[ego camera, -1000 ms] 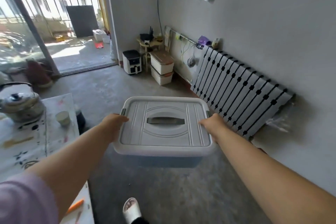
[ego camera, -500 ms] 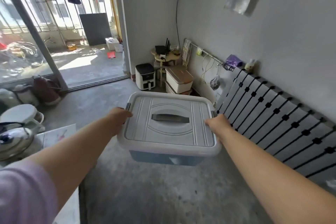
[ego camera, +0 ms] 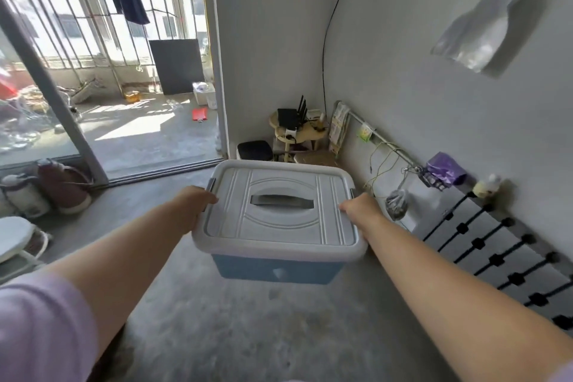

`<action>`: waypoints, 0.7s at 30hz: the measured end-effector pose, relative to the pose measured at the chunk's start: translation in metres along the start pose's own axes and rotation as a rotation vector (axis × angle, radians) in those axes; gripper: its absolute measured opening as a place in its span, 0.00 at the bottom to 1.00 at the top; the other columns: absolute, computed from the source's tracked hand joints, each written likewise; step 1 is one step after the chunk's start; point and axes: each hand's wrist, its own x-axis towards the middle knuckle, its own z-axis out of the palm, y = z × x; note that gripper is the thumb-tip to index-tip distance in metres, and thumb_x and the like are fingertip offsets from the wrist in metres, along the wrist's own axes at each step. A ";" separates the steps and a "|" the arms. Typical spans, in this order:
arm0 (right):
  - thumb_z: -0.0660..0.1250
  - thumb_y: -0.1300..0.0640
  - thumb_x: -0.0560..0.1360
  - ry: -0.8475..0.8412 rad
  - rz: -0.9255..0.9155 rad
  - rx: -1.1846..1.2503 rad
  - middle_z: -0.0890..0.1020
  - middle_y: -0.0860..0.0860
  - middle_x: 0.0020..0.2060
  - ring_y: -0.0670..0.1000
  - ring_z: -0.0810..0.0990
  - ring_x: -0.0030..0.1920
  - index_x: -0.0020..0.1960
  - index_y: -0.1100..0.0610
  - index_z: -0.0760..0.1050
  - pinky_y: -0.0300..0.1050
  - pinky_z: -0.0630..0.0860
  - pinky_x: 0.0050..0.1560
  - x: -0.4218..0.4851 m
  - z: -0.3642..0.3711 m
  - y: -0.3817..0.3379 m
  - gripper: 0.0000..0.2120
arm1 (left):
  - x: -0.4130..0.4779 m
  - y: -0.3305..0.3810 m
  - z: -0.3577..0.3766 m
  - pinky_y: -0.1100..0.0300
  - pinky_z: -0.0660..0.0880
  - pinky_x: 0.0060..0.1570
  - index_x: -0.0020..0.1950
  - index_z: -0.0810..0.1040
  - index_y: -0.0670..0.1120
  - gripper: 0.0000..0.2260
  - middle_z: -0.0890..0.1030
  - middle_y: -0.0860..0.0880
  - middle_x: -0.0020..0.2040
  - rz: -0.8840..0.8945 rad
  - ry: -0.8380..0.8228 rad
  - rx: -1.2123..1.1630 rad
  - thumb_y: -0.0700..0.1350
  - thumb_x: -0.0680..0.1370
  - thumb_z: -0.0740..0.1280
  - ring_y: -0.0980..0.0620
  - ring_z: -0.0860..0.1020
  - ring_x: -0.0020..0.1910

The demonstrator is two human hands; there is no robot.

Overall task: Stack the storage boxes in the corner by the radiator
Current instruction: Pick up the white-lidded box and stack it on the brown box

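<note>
Both hands gripping storage box (ego camera: 279, 220), radiator (ego camera: 508, 251) just right

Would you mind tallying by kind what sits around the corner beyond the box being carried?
Carried storage box: 1
Storage box in the corner, only its lid showing: 1
Small stool table: 1
Router: 1
Black-topped appliance: 1
Radiator: 1
Total: 6
</note>
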 end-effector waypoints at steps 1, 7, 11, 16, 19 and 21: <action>0.67 0.60 0.74 -0.001 -0.002 -0.011 0.80 0.57 0.49 0.58 0.80 0.47 0.62 0.63 0.74 0.46 0.75 0.47 0.029 0.006 -0.017 0.17 | 0.028 0.015 0.002 0.47 0.73 0.53 0.63 0.76 0.34 0.15 0.77 0.35 0.54 -0.001 0.001 0.011 0.34 0.76 0.64 0.42 0.74 0.48; 0.67 0.60 0.74 0.008 0.062 -0.018 0.79 0.56 0.46 0.57 0.78 0.44 0.62 0.62 0.73 0.45 0.74 0.42 0.127 0.044 -0.069 0.17 | 0.149 0.058 0.007 0.49 0.73 0.53 0.63 0.75 0.34 0.17 0.77 0.35 0.56 0.043 -0.038 0.134 0.30 0.76 0.57 0.42 0.74 0.50; 0.66 0.61 0.76 0.047 0.160 -0.011 0.80 0.60 0.55 0.57 0.78 0.46 0.64 0.63 0.72 0.42 0.72 0.38 0.196 0.080 -0.110 0.18 | 0.246 0.098 0.005 0.41 0.71 0.64 0.65 0.75 0.36 0.17 0.76 0.34 0.62 0.032 -0.100 0.192 0.30 0.77 0.56 0.35 0.74 0.62; 0.61 0.63 0.78 0.136 0.312 0.109 0.78 0.62 0.59 0.60 0.79 0.57 0.65 0.64 0.71 0.49 0.76 0.55 0.266 0.106 -0.164 0.16 | 0.358 0.167 0.009 0.46 0.69 0.66 0.68 0.72 0.39 0.20 0.75 0.36 0.64 0.101 -0.209 0.289 0.29 0.77 0.57 0.37 0.73 0.63; 0.58 0.62 0.80 0.201 0.363 0.153 0.77 0.61 0.61 0.60 0.77 0.60 0.66 0.64 0.70 0.47 0.73 0.53 0.297 0.108 -0.181 0.16 | 0.410 0.205 0.027 0.50 0.68 0.63 0.68 0.73 0.38 0.20 0.75 0.37 0.61 0.156 -0.259 0.321 0.29 0.77 0.58 0.39 0.73 0.62; 0.59 0.63 0.79 0.211 0.370 0.132 0.77 0.61 0.60 0.61 0.77 0.59 0.66 0.64 0.70 0.47 0.74 0.54 0.320 0.106 -0.187 0.16 | 0.440 0.228 0.044 0.49 0.69 0.63 0.67 0.74 0.37 0.20 0.75 0.37 0.58 0.141 -0.294 0.355 0.29 0.76 0.58 0.39 0.73 0.61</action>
